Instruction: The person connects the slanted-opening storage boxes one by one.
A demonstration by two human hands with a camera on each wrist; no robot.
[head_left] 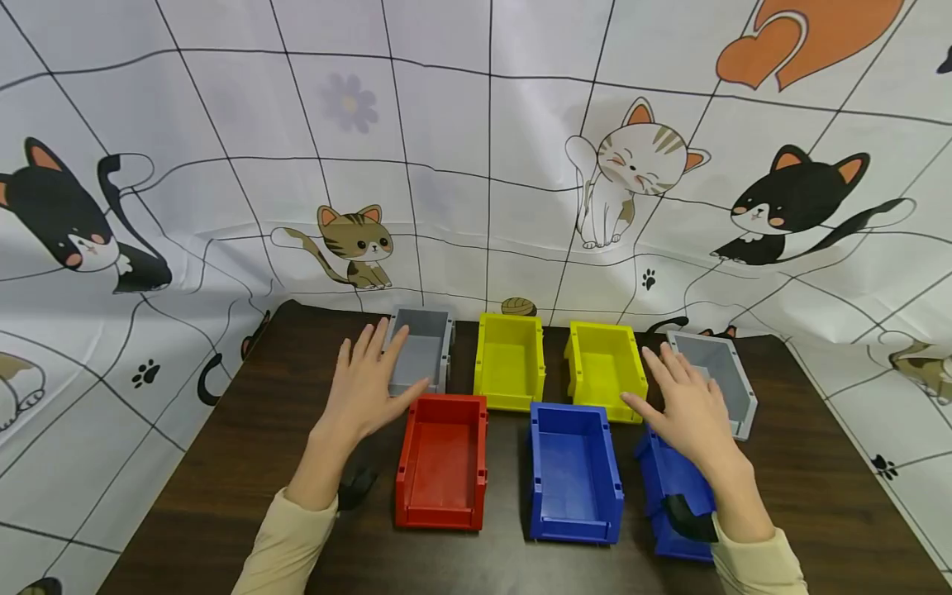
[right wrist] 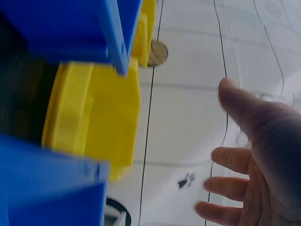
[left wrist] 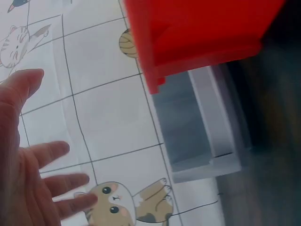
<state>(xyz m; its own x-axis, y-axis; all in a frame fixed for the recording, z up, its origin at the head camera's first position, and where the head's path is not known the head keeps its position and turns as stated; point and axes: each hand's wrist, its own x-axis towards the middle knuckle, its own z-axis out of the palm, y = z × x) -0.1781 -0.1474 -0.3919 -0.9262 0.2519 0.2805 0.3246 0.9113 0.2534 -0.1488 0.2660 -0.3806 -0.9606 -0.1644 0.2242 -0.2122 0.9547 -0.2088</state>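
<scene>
- Desk (head_left: 208, 483): carries bins.
- Red bin (head_left: 440, 463): on desk; probably light, stiff, smooth; grasp at both sides. Long axis front-to-back, low front toward person.
- Blue bins (head_left: 571, 471): right of red bin, roughly same alignment.
- Left hand (head_left: 367, 384): raised behind-left of red bin, fingers spread, empty.
- Right hand (head_left: 687, 411): raised well right of red bin, fingers extended, empty.

Head view looks down at bins (head_left: 444, 463); closer wrist views share some.

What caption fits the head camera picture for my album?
Two arms reach out over a table of seven bins, cartoon cats behind.
</scene>
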